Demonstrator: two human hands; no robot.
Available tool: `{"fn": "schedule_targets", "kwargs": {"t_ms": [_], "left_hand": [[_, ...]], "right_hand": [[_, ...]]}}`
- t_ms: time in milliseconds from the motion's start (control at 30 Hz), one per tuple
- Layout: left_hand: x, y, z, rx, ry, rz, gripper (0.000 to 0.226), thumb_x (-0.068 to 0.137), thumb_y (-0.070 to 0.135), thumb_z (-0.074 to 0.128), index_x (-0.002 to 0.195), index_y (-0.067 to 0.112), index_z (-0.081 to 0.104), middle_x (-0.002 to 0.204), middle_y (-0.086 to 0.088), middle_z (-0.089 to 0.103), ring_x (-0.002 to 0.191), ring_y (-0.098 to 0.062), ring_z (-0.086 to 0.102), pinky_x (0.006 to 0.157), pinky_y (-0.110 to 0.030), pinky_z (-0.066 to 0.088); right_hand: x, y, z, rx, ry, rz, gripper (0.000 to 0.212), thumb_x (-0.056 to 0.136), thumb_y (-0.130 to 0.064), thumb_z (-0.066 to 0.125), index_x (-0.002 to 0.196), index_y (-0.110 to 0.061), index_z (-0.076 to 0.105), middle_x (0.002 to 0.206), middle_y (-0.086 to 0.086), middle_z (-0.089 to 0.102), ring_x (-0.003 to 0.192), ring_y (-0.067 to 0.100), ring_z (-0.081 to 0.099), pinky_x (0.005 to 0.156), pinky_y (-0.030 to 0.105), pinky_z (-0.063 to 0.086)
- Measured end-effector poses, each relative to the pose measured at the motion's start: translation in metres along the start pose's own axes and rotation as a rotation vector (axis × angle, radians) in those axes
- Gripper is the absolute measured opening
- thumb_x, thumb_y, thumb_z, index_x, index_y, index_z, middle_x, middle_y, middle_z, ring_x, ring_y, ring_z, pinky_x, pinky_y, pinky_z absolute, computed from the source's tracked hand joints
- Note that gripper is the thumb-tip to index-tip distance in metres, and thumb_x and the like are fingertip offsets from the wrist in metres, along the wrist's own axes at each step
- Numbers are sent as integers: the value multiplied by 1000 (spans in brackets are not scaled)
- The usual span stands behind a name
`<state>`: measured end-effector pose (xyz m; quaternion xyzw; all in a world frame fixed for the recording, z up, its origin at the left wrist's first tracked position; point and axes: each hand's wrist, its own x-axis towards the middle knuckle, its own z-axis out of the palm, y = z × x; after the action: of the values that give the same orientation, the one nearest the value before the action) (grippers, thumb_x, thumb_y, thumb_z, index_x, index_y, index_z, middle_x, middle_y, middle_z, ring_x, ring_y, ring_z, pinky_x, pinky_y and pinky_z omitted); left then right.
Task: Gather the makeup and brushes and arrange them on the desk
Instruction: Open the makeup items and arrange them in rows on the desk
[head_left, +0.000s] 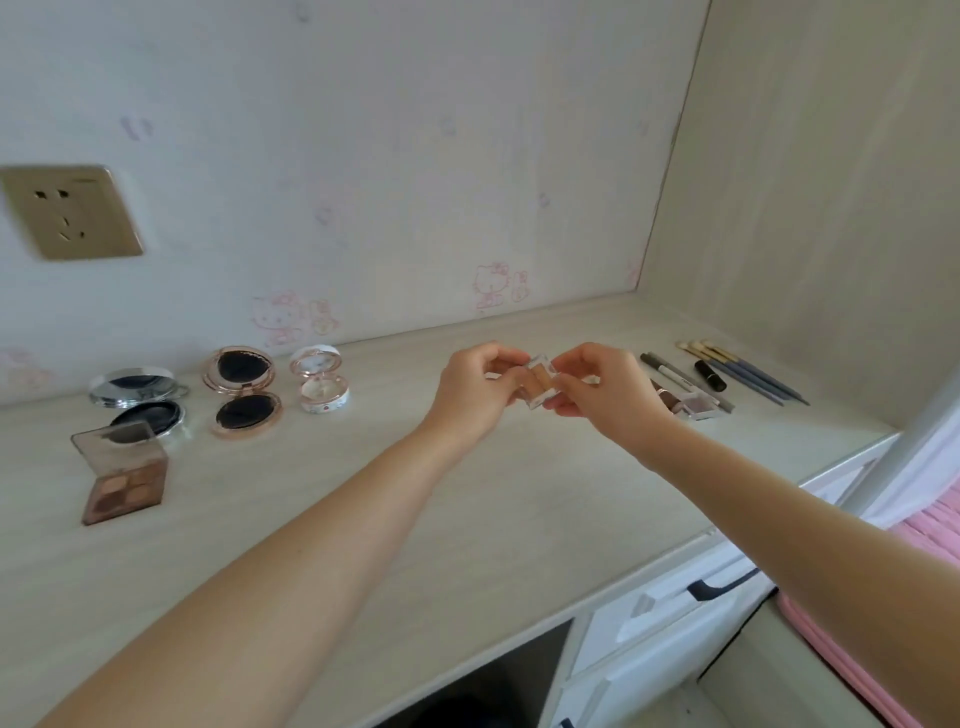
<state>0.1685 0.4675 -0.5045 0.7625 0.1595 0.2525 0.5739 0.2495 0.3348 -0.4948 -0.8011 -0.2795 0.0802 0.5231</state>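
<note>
Palette (543, 387), small, tan pans: held above the surface (467, 509), between compacts (242, 389) and brushes (748, 371). Grip: left hand (470, 397) and right hand (605, 397) both pinch its edges. Handling: keep level, lower flat into the gap, release one hand at a time.

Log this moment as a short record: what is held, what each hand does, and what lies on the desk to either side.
held: small square palette, tan pans showing, over the desk
left hand: pinches its left side
right hand: pinches its right side
desk left: silver compact, rose-gold compact, white compact, brown eyeshadow palette, all open
desk right: brushes, grey pencil, black tube, mauve eyeshadow case
</note>
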Motion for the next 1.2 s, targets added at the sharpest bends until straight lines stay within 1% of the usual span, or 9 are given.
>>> {"fn": "schedule_targets", "kwargs": {"t_ms": [133,233,333,500,733,867,1000,1100,1200], "left_hand": [[-42,-6,-43,-75,43,-67,25,84,14,71,107,9,65,94,-8,69,81,-19,70,78,-29,59],[-72,-8,-69,-2,45,-80,31,77,21,78,106,20,66,102,3,68,84,-12,71,75,-20,54],[-98,-9,-92,-22,54,-87,34,77,9,77,105,24,66,104,11,67,82,-4,70,64,-7,47],[-130,-15,-126,-42,81,-114,50,72,0,79,115,20,64,105,7,70,83,-6,70,62,-9,49],[-154,-21,-157,-139,150,-165,42,73,8,80,111,21,68,101,7,73,89,-9,71,79,-23,51],[-161,-25,-169,-197,178,-193,30,77,11,77,105,21,70,99,7,74,90,-8,70,73,-17,51],[-167,-31,-175,-192,195,-204,28,77,17,77,105,21,72,102,7,73,98,-10,69,83,-25,52],[-170,-34,-177,-265,179,-214,28,77,18,79,105,19,73,108,0,72,101,-18,69,91,-37,53],[-172,-33,-178,-381,137,-228,35,81,9,72,116,11,67,118,-4,68,101,-24,69,89,-36,55]], "right_hand": [[-21,-20,34,20,-90,-13,11,91,-3,58,99,-3,64,95,13,69,72,23,72,74,36,60],[-38,-32,60,75,-152,20,11,90,-2,56,98,-3,65,91,14,70,73,24,72,75,37,60],[-52,-43,81,155,-206,105,15,89,-3,55,99,-9,64,84,11,72,72,21,73,76,36,60],[-73,-62,110,248,-306,193,20,88,-1,57,106,-10,61,88,16,71,74,23,73,73,33,60],[-98,-79,138,-84,-453,-61,36,92,-10,48,123,-29,53,92,4,69,76,19,70,70,30,59],[-103,-79,149,-265,-526,-223,46,89,-16,56,131,-35,50,100,-3,64,82,13,66,77,31,57],[-103,-82,154,-325,-547,-292,44,88,-30,64,130,-32,51,102,-4,64,84,8,62,70,18,47],[-100,-83,155,-389,-550,-364,41,86,-39,66,124,-29,55,109,-5,61,88,8,62,76,18,47],[-99,-84,157,-390,-516,-436,39,82,-44,68,116,-29,56,112,-8,56,91,6,61,75,16,48]]}}
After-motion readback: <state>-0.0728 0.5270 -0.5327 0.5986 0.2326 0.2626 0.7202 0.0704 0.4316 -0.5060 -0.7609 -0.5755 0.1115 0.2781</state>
